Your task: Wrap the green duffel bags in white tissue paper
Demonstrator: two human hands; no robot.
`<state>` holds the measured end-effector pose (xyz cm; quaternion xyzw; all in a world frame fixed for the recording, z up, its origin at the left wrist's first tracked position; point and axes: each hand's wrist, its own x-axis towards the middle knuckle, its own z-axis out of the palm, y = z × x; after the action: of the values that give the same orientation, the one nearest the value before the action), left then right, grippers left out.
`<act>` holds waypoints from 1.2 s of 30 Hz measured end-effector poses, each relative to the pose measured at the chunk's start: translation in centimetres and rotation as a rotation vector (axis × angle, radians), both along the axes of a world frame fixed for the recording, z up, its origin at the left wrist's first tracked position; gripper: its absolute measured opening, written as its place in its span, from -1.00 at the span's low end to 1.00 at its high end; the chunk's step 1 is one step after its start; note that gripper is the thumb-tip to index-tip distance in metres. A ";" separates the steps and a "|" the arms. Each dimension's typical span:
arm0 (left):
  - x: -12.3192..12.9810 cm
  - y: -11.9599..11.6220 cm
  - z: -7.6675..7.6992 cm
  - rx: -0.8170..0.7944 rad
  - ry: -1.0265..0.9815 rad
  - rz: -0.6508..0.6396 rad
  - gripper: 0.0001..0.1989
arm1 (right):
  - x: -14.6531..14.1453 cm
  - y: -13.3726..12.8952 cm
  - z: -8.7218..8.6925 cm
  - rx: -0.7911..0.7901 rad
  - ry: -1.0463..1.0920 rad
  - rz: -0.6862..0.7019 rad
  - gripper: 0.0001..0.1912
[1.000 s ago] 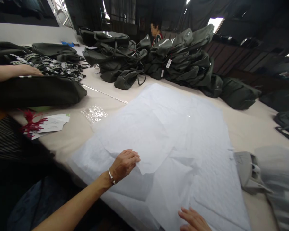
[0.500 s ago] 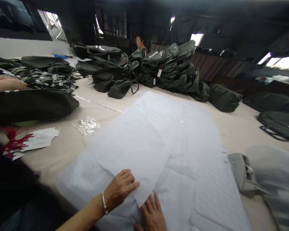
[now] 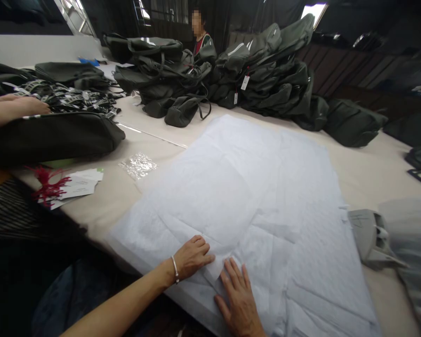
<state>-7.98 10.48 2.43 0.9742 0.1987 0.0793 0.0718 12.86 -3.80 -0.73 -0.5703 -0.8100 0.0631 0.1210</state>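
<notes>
White, thin sheets [image 3: 266, 187] lie spread over the table, one with a pointed corner toward me. My left hand [image 3: 192, 257], a bracelet on its wrist, rests on the sheets with its fingers curled together near that corner; what they pinch, if anything, is too small to make out. Just right of the corner, my right hand [image 3: 239, 297] lies flat on the white material, fingers spread and thumb apart, holding nothing.
Dark bags [image 3: 266, 79] are piled at the back. A grey tape dispenser [image 3: 370, 238] sits at the right. At left, another person's hand [image 3: 31, 106] is over a dark bag [image 3: 52, 140], near tags [image 3: 79, 185] with red strings and a clear plastic bag [image 3: 138, 165].
The view has shifted, so the piled bags appear higher. My left hand remains curled at the sheet's corner; my right hand shows more fully, spread flat. The corner lies flatter.
</notes>
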 end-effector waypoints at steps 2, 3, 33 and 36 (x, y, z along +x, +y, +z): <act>0.0 -0.1 0.1 -0.006 0.014 0.005 -0.89 | 0.0 0.0 -0.2 -0.004 0.012 0.000 -0.42; 0.0 -0.1 0.1 -0.007 0.019 0.005 -0.89 | 0.0 0.0 -0.3 -0.004 0.016 0.000 -0.42; 3.3 -1.0 0.7 -0.311 0.179 0.117 -0.89 | -0.5 0.5 -2.1 0.050 -0.035 0.059 -0.20; 4.4 -1.1 -0.1 -0.357 0.239 0.163 -0.79 | -0.4 1.0 -3.7 0.155 -0.041 0.080 -0.14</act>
<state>-3.61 9.36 2.33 0.9292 0.2948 -0.0674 0.2124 12.47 -2.84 -4.43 -0.5277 -0.8369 -0.0065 0.1453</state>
